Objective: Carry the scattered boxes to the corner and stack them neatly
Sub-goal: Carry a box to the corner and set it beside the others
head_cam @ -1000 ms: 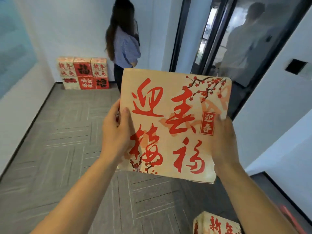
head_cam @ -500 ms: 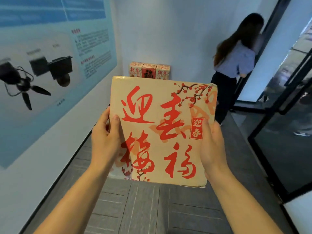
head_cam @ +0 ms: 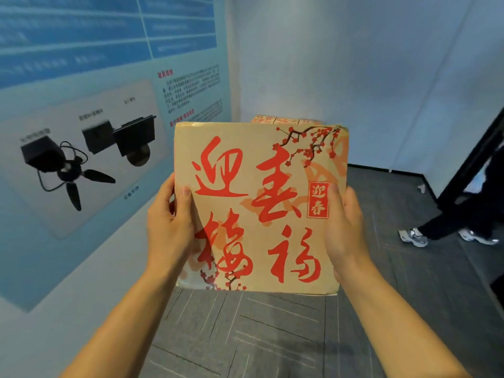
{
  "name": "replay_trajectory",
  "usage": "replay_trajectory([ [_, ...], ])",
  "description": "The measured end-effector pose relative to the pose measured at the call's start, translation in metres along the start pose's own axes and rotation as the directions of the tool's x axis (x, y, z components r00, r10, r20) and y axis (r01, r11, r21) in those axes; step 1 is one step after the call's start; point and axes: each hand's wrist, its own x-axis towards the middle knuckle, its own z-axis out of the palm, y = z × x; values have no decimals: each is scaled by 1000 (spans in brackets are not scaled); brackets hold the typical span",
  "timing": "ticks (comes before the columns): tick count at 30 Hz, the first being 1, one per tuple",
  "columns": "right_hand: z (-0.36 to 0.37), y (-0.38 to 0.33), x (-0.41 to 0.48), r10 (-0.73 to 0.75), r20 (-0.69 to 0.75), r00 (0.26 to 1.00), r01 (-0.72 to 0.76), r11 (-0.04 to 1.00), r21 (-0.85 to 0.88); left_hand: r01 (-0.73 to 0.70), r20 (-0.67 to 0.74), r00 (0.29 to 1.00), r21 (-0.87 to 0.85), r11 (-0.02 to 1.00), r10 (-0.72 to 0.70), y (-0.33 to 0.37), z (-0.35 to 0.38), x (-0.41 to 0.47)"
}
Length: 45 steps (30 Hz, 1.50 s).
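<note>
I hold a tan cardboard box (head_cam: 259,208) with large red characters and red blossom branches in front of me, its top face toward the camera. My left hand (head_cam: 169,227) grips its left side, thumb on the top face. My right hand (head_cam: 343,230) grips the right side. Just above the box's far edge, only the tops of the stacked boxes (head_cam: 283,120) in the corner show; the rest of that stack is hidden behind the held box.
A blue poster wall (head_cam: 95,132) runs along my left. White walls meet at the corner ahead. Grey carpet tiles (head_cam: 245,336) cover the floor. At the right, a person's legs and white sneakers (head_cam: 447,236) stand by a dark door frame (head_cam: 474,159).
I have come closer to the corner; the stack is now almost hidden behind the held box. The person has shifted to the right edge, only legs showing. Both hands keep their grip.
</note>
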Motion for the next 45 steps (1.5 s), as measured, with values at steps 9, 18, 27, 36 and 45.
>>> replay_trajectory([
  [9, 116, 27, 168, -4, 9, 1000, 4, 1000, 12, 9, 22, 1000, -61, 998, -7, -86, 56, 185],
  [18, 195, 2, 350, -19, -132, 991, 18, 1000, -8, 0, 143, 990, -118, 993, 17, -112, 147, 395],
  [27, 242, 44, 557, -1, -113, 994, 2, 1000, 11, -31, 149, 988, -77, 997, 42, -174, 273, 559],
  [36, 295, 48, 779, 25, -7, 1000, -24, 992, 124, -62, 55, 997, 4, 998, 62, -181, 384, 724],
  [45, 345, 80, 971, 61, -38, 997, -59, 997, 57, 3, 82, 997, -23, 1000, -1, -252, 498, 876],
])
